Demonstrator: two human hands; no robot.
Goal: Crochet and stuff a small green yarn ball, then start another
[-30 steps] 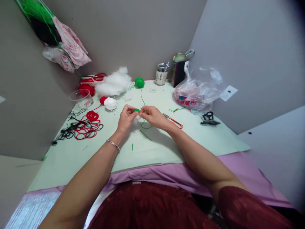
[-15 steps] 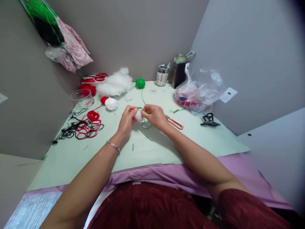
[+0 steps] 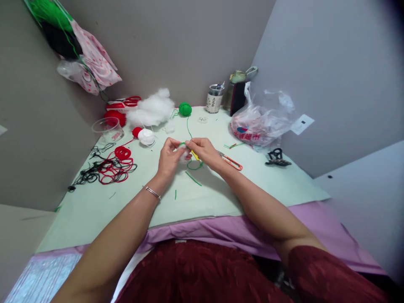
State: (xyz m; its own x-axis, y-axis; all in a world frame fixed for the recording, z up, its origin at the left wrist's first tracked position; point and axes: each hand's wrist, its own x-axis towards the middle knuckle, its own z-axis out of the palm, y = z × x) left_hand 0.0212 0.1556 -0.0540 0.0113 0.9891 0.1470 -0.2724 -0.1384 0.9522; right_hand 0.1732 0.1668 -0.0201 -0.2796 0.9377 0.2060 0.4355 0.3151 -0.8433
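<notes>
Between the fingers of my left hand is a small white piece with green yarn along its upper edge; the hand is closed on it. My right hand is closed too, thumb and fingers pinched at that green edge. A yellow handle, by its look a crochet hook's, sticks out under the right palm; its tip is hidden. Green yarn runs from a green ball at the back down to my hands. Orange-handled thread snips lie just right of the right hand.
Left are tangled black yarn, red yarn and a clear plastic cup. White stuffing and a white yarn ball lie behind. A plastic bag, a black hair claw and a pen tin stand rightward.
The yellow handle now shows beneath my right hand. My right fingers have shifted slightly up and left onto the green edge, and the white piece is turned and more covered by my fingers.
</notes>
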